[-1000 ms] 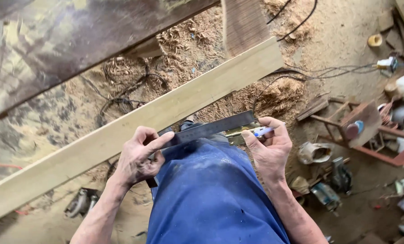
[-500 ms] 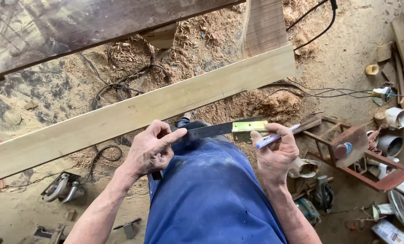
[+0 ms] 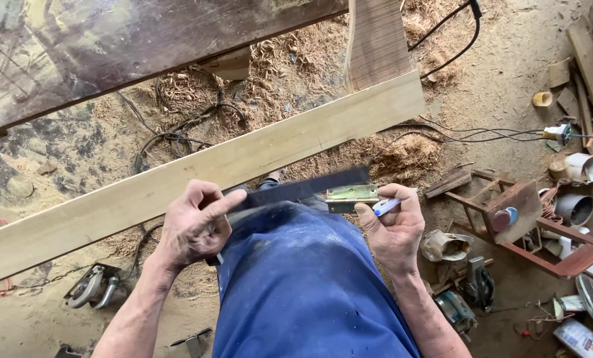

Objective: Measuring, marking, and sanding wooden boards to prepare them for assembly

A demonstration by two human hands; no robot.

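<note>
Left hand (image 3: 193,229) grips flat dark strip (image 3: 303,189); right hand (image 3: 392,229) holds brassy hinge (image 3: 351,197).

A dirt floor (image 3: 508,79) is covered with piles of wood shavings (image 3: 290,66) and black cables (image 3: 170,132). A round saw (image 3: 91,286) is seen lying at the lower left, and more power tools (image 3: 469,292) are seen at the lower right. A small red metal stand (image 3: 541,225), white pipe pieces (image 3: 575,169) and wood scraps (image 3: 588,59) are spread along the right side.
</note>
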